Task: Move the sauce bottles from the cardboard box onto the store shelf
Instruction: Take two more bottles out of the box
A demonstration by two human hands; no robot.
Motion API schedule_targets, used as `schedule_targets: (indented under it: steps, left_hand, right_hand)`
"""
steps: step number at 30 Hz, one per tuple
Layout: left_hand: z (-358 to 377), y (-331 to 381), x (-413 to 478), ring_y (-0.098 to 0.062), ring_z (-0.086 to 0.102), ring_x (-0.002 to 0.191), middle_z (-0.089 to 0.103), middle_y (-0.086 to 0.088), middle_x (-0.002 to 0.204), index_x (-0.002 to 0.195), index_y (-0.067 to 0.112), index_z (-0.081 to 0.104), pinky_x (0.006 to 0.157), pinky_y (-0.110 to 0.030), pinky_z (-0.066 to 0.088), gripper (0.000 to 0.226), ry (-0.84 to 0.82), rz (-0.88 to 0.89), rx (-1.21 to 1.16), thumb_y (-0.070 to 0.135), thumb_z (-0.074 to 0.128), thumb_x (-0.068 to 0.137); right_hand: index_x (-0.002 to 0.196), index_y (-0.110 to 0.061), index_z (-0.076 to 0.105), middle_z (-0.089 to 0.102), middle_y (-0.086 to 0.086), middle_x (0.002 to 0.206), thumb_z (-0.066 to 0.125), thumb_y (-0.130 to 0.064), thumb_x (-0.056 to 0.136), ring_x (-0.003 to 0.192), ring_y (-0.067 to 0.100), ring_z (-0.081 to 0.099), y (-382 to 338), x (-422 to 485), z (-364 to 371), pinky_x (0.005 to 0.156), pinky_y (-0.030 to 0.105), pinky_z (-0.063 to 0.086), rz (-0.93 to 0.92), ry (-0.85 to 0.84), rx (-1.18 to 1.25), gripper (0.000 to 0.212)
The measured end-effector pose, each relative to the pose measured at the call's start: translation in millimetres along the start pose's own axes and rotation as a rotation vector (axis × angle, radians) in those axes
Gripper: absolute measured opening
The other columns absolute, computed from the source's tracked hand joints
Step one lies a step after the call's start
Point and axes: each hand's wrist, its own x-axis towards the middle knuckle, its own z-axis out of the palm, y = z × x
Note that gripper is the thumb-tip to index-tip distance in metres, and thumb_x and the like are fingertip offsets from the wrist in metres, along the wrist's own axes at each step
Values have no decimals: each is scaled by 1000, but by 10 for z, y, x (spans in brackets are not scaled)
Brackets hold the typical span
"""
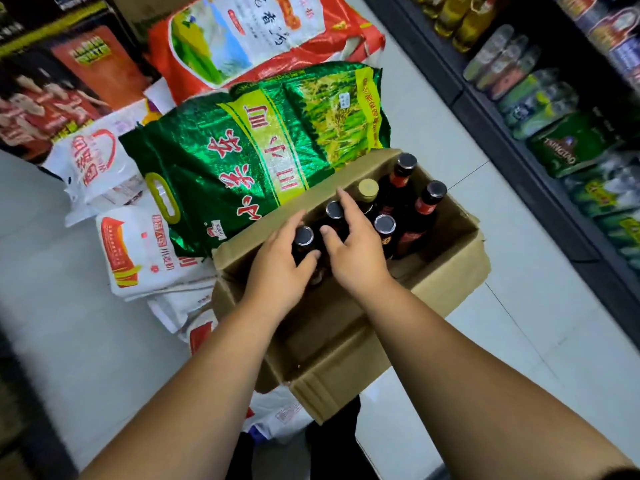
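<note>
I see both hands down in the open cardboard box (446, 285) on the pale floor. My left hand (277, 268) curls around the neck of a dark bottle (304, 242) with a black cap; my right hand (356, 251) wraps the next bottle (334, 212) beside it. Four more bottles (405, 174) stand upright behind. A green rice sack (242, 154) lies just beside the box, the store shelf (512, 140) off to the right
</note>
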Motion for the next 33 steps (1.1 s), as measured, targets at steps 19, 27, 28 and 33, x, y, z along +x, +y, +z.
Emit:
schedule_targets:
  steps: [19, 27, 28, 33]
  left_hand:
    - [-164, 268, -386, -11, 61, 108, 66, 6, 120, 131, 37, 55, 92, -23, 43, 50, 143, 27, -16, 13, 66, 89]
    - [-910, 1170, -993, -18, 59, 111, 61, 6, 120, 131, 38, 51, 97, -39, 49, 54, 269, 144, -2, 7, 62, 88]
    - [-951, 1239, -989, -18, 59, 110, 62, 3, 121, 131, 40, 50, 95, -37, 49, 55, 263, 149, 9, 8, 62, 89]
    - [-1848, 1776, -1700, -19, 62, 106, 62, 9, 120, 132, 44, 47, 90, -41, 53, 53, 382, 196, -1, 15, 62, 90]
  right_hand:
    - [135, -22, 63, 70, 1, 122, 65, 0, 90, 108, 3, 58, -35, -371, -289, 93, -2, 34, -79, 146, -10, 50]
    - [134, -37, 55, 70, -7, 122, 67, -16, 89, 112, 14, 67, -992, -958, -1133, 98, 38, 54, -269, 119, -5, 52]
    - [136, -37, 55, 70, -8, 122, 69, -16, 89, 112, 13, 67, -1053, -947, -1178, 98, 37, 54, -271, 106, -22, 53]
    - [136, -33, 60, 71, -7, 123, 71, -17, 87, 109, 18, 69, -1948, -1529, -1519, 92, 36, 56, -476, 76, -72, 53]
